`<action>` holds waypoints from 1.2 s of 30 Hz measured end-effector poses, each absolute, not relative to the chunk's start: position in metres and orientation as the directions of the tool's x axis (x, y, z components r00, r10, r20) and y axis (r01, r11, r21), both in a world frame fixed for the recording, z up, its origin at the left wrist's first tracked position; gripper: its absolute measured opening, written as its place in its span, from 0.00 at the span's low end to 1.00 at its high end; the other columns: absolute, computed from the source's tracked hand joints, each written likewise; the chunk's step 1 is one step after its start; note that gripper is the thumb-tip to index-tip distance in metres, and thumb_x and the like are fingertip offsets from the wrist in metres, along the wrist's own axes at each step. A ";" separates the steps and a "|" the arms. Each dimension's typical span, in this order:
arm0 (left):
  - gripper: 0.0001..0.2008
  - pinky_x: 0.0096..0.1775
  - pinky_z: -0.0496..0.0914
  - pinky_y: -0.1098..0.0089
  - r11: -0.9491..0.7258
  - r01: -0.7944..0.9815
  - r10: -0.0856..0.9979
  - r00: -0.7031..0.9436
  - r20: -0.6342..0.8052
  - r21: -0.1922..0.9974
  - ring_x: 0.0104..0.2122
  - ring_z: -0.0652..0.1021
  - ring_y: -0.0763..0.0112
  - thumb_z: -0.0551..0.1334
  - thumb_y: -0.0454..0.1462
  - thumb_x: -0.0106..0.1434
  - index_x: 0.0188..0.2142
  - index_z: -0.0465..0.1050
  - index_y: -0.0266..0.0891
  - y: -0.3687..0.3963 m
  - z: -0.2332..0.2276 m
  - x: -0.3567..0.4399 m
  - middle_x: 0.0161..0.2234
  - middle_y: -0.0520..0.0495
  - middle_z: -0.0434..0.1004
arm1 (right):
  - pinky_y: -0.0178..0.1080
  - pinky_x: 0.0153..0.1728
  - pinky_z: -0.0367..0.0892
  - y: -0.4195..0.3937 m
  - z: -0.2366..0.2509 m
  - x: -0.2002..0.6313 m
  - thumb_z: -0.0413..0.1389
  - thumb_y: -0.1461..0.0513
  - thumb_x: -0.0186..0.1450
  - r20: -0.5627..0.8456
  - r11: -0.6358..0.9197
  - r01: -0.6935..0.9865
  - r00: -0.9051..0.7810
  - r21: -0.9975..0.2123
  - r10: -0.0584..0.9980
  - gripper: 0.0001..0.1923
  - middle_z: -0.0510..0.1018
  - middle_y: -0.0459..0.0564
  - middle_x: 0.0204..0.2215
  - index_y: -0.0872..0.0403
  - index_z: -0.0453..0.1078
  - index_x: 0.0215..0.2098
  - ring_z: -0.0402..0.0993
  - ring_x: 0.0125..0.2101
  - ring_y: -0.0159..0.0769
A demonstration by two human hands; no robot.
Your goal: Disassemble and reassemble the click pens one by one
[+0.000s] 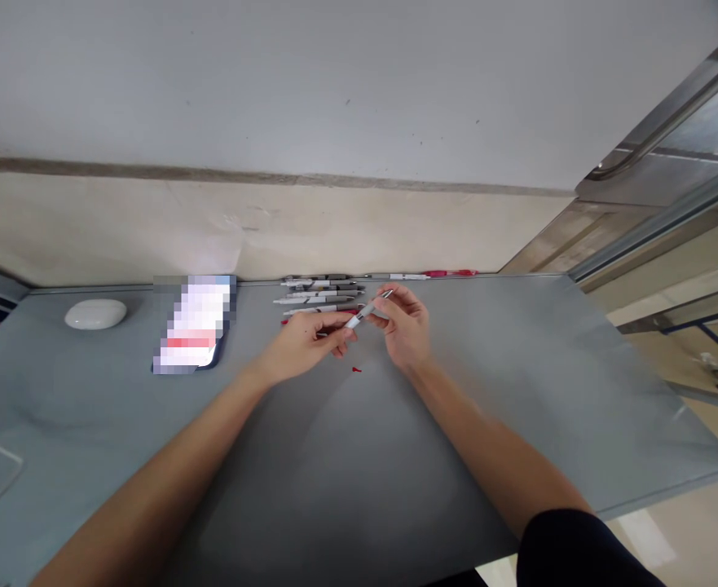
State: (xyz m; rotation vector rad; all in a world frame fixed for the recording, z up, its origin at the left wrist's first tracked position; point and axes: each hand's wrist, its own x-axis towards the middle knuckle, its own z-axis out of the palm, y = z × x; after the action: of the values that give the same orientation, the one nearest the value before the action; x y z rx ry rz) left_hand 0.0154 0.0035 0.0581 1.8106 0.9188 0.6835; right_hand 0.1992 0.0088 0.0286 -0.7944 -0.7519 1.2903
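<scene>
A white and grey pen [360, 316] is held slantwise between both hands over the grey table. My left hand [310, 338] is closed on its lower white end. At the upper end, near the metallic tip, the fingers of my right hand [406, 324] pinch the grey part. Just beyond my left hand lie several pens [319, 298] side by side, mostly white and grey, with some red showing partly behind the hand. A small red piece [357, 370] rests on the table below the hands.
Along the wall lie another white pen [398, 276] and a red pen [450, 273]. Further left are a phone [191, 326] with a blurred lit screen and a white rounded case [95, 314]. A pale cord [1, 448] crosses the left of the table [548, 367].
</scene>
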 end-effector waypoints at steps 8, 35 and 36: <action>0.11 0.34 0.73 0.72 -0.341 0.357 0.819 0.567 0.089 0.870 0.28 0.78 0.73 0.57 0.40 0.69 0.39 0.78 0.39 0.004 0.055 0.014 0.28 0.51 0.77 | 0.33 0.32 0.76 0.007 0.028 0.197 0.69 0.61 0.52 0.049 0.102 -0.480 0.123 -0.871 0.991 0.08 0.74 0.40 0.28 0.48 0.76 0.30 0.70 0.27 0.25; 0.15 0.32 0.71 0.73 -0.190 0.291 0.764 0.643 -0.045 0.938 0.27 0.77 0.73 0.57 0.44 0.69 0.33 0.76 0.37 0.000 0.070 0.014 0.28 0.49 0.78 | 0.30 0.28 0.75 0.004 0.026 0.199 0.69 0.58 0.53 0.042 0.051 -0.629 0.029 -0.776 0.999 0.12 0.73 0.38 0.29 0.49 0.70 0.29 0.74 0.29 0.25; 0.14 0.32 0.71 0.73 -0.216 0.314 0.789 0.614 -0.024 0.924 0.27 0.77 0.73 0.58 0.44 0.68 0.33 0.76 0.37 0.000 0.070 0.015 0.28 0.50 0.77 | 0.30 0.29 0.75 0.005 0.026 0.199 0.69 0.58 0.53 0.033 0.055 -0.628 0.046 -0.776 0.998 0.12 0.73 0.38 0.29 0.49 0.70 0.29 0.74 0.29 0.24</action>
State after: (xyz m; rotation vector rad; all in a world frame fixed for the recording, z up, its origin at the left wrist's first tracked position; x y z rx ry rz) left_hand 0.0154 -0.0002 0.0700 1.7947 0.8955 0.5688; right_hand 0.1986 0.0046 0.0255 -0.6815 -0.6967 1.4000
